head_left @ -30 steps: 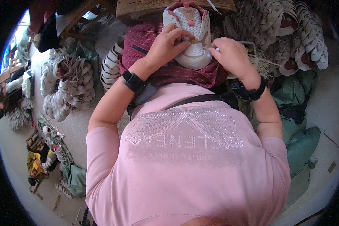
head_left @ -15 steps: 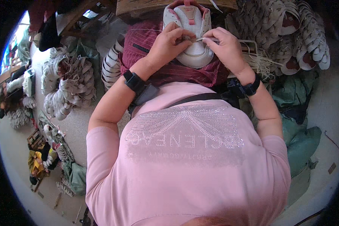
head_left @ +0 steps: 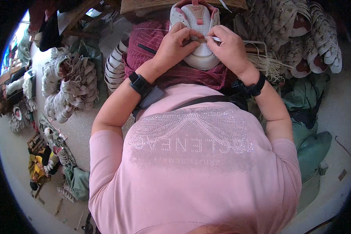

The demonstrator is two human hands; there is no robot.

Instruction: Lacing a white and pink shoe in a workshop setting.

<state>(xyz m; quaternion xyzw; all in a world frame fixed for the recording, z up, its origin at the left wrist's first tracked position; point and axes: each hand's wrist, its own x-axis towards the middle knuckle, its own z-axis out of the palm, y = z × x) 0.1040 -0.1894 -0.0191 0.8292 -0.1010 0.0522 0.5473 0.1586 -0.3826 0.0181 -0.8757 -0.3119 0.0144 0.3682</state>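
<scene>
The right hand [head_left: 229, 46] pinches a white lace [head_left: 213, 38] above the shoe [head_left: 196, 24]. The left hand [head_left: 176, 43] curls at its left side; what those fingers grip, I cannot tell. The shoe lies over maroon cloth [head_left: 218, 77], heel by the table's [head_left: 148, 8] near edge.

My L hand [head_left: 175, 45] hides part of the sneaker's [head_left: 201, 62] L side; can't tell what those fingertips pinch. R hand [head_left: 232, 48] covers part of the white lace [head_left: 214, 38], so its run's unclear. Top edge cuts off the sneaker's heel, plus the wooden bench [head_left: 144, 8] & bundled shoe uppers [head_left: 282, 19]. Person in yellow [head_left: 36, 167], far L: too small for details.
</scene>
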